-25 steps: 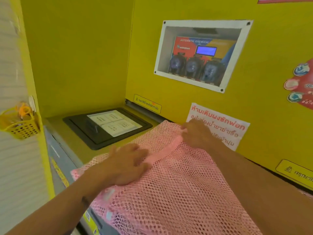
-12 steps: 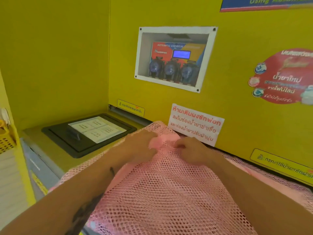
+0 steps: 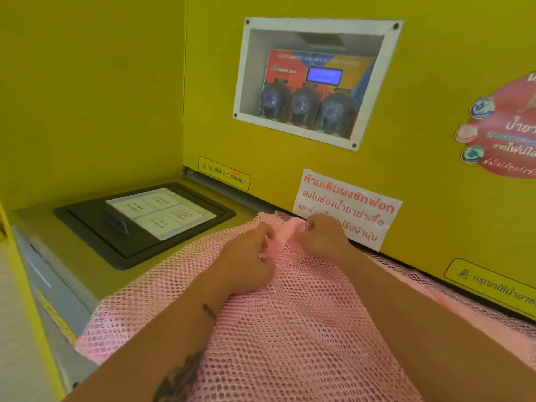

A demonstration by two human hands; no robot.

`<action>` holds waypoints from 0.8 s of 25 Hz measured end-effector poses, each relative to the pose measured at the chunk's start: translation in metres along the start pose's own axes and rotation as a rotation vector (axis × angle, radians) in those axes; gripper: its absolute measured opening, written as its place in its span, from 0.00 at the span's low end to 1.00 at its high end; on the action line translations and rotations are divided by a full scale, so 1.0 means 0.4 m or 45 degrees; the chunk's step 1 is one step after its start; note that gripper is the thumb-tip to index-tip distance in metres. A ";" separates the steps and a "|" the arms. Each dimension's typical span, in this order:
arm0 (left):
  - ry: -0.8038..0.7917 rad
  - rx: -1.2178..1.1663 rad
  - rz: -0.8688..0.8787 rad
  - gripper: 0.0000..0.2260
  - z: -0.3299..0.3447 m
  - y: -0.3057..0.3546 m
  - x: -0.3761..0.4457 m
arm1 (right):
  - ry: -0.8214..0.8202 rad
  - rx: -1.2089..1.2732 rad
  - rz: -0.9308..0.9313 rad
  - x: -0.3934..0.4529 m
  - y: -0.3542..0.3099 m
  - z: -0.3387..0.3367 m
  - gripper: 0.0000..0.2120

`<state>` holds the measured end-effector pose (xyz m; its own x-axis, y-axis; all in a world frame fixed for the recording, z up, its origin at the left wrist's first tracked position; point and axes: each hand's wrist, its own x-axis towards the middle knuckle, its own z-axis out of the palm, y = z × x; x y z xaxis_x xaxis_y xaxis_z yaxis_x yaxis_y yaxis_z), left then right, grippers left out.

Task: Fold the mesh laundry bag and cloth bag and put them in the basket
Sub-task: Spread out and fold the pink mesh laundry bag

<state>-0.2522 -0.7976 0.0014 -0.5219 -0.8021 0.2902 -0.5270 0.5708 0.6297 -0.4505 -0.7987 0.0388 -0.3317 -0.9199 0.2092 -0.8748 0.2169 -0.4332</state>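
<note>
Head view: a pink open-weave mesh laundry bag [image 3: 290,329] lies spread over the flat top of a yellow-panelled laundry machine [image 3: 87,274].
Edges: the bag's far edge reaches the yellow back wall [image 3: 435,198]; its left edge hangs over the machine's front-left rim.
Open room: left of the bag the machine top is bare up to a black recessed lid with a white label sheet [image 3: 150,219]; behind the bag the wall rises straight up, carrying a white paper notice with red lettering [image 3: 353,198].
Left hand [image 3: 246,262]: fingers curled shut, pinching the solid pink fabric band [image 3: 290,230] at the bag's far edge.
Right hand [image 3: 324,236]: fingers clenched on the same band, just right of the left hand, nearly touching the notice.
Bag axis: the long run cannot be judged, as the near end is cut off; the band end points toward the wall.
</note>
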 end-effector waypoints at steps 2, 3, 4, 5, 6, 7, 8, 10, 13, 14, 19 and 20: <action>0.012 0.024 0.016 0.20 0.000 -0.003 -0.002 | 0.225 -0.211 -0.241 -0.029 -0.005 0.012 0.06; 0.010 0.115 0.019 0.19 -0.001 -0.002 -0.001 | 0.267 -0.408 -0.368 -0.050 0.000 0.015 0.11; 0.007 0.199 0.015 0.17 -0.001 -0.001 0.000 | 0.227 -0.518 -0.489 -0.071 0.004 0.015 0.13; 0.005 0.246 0.001 0.14 0.000 -0.001 0.002 | 0.144 -0.496 -0.569 -0.090 0.007 0.011 0.11; 0.006 0.248 -0.015 0.13 0.002 -0.002 0.002 | 0.022 -0.359 -0.582 -0.103 0.006 0.003 0.10; 0.007 0.230 -0.026 0.12 0.003 -0.003 0.003 | -0.074 -0.139 -0.518 -0.109 -0.001 -0.013 0.13; 0.011 0.213 -0.026 0.12 0.004 -0.006 0.007 | -0.113 0.103 -0.391 -0.097 -0.012 -0.029 0.17; 0.029 0.200 -0.014 0.11 0.000 -0.011 0.011 | -0.111 0.321 -0.080 -0.052 -0.050 -0.056 0.24; 0.051 0.193 0.013 0.10 0.005 -0.018 0.013 | -0.436 0.362 0.239 -0.015 -0.095 -0.078 0.23; 0.037 0.192 0.013 0.09 0.008 -0.019 0.014 | -0.605 0.374 0.299 -0.010 -0.104 -0.078 0.22; -0.016 0.198 -0.009 0.12 0.015 -0.022 0.019 | -0.461 0.064 -0.037 0.038 -0.092 -0.034 0.05; -0.009 0.198 -0.024 0.12 0.014 -0.022 0.019 | -0.133 -0.152 -0.177 0.045 -0.093 -0.029 0.03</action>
<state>-0.2553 -0.8077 -0.0057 -0.5156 -0.8118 0.2739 -0.6340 0.5766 0.5154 -0.4279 -0.8196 0.0688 -0.1718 -0.9713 0.1647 -0.9473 0.1170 -0.2982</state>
